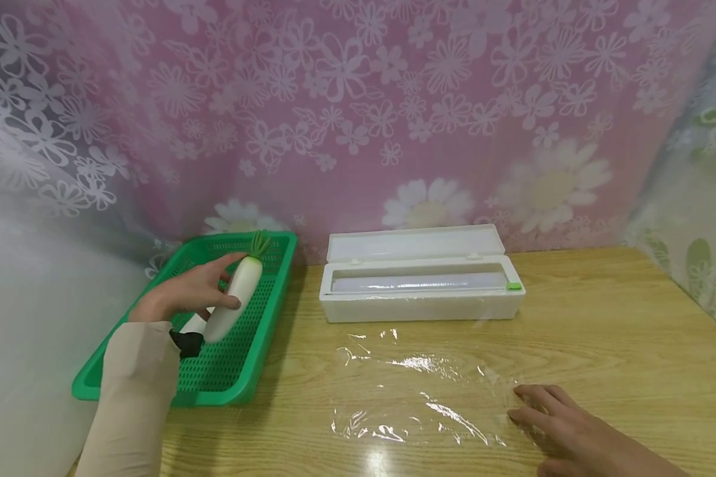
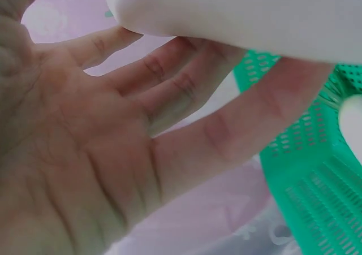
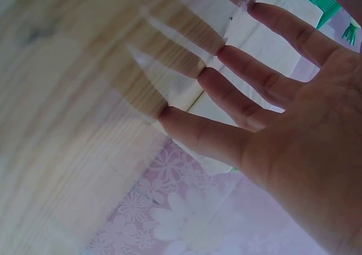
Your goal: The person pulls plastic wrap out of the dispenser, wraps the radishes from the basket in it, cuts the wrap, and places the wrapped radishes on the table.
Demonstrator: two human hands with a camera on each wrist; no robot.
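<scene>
Stretching below both your hands, the tabletop (image 1: 602,298) carries a green basket (image 1: 266,334) under your left hand (image 1: 193,288), an open white box (image 1: 417,309) ahead of and between your hands, and clear film (image 1: 420,387) left of your right hand (image 1: 573,430), whose spread fingertips touch its edge; over the basket, your left thumb and fingers grip a white radish (image 1: 246,281).

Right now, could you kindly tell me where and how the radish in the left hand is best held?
Probably around the white body of the radish, coming from the left, as the left hand does: the body is long and rounded, it slants, and the green stalks at its far end look flimsier.
</scene>
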